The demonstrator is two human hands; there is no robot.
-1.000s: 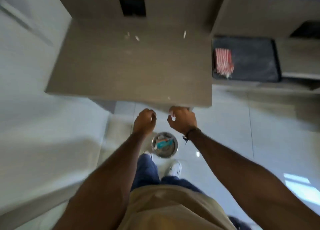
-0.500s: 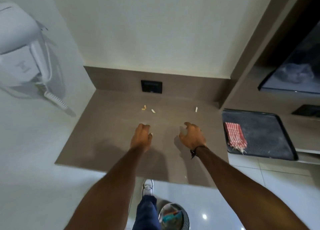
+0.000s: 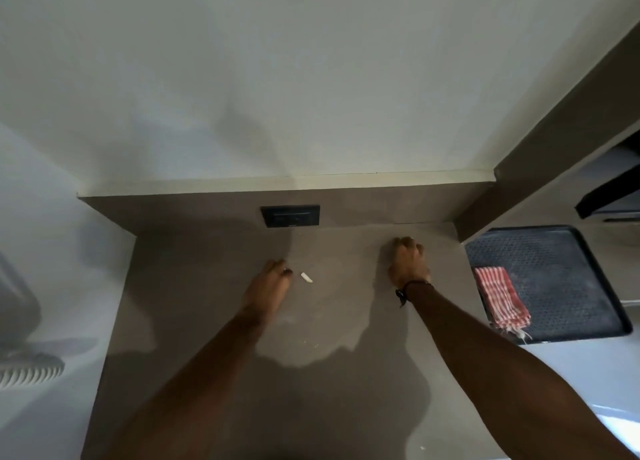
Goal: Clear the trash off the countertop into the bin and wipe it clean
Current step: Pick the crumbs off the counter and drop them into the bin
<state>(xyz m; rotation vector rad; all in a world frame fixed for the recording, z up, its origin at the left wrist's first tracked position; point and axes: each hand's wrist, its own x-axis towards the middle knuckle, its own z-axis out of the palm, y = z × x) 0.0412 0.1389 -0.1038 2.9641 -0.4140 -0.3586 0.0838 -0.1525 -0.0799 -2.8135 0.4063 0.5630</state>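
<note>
Both hands are down on the brown countertop (image 3: 207, 286), and I cannot tell if either one is holding anything. My left hand (image 3: 268, 286) lies flat and low, with its fingers bunched at the tip. It looks like they are pinching at something tiny, but it is too blurry for me to be sure. Just to the right of those fingertips, a small white scrap of trash (image 3: 306, 277) lies on the counter, close by but not touching. My right hand (image 3: 408, 260) is farther back, near the wall, with the fingers curled under. Whatever may be under it is hidden from me. A dark band (image 3: 414, 285) goes around that wrist.

Behind the left hand, a black socket plate (image 3: 290, 216) sits in the low back wall. To the right of my right hand, off the counter, is a dark tray (image 3: 561, 269). A red and white striped cloth (image 3: 500, 295) lies on the near left part of that tray, well apart from both hands.
</note>
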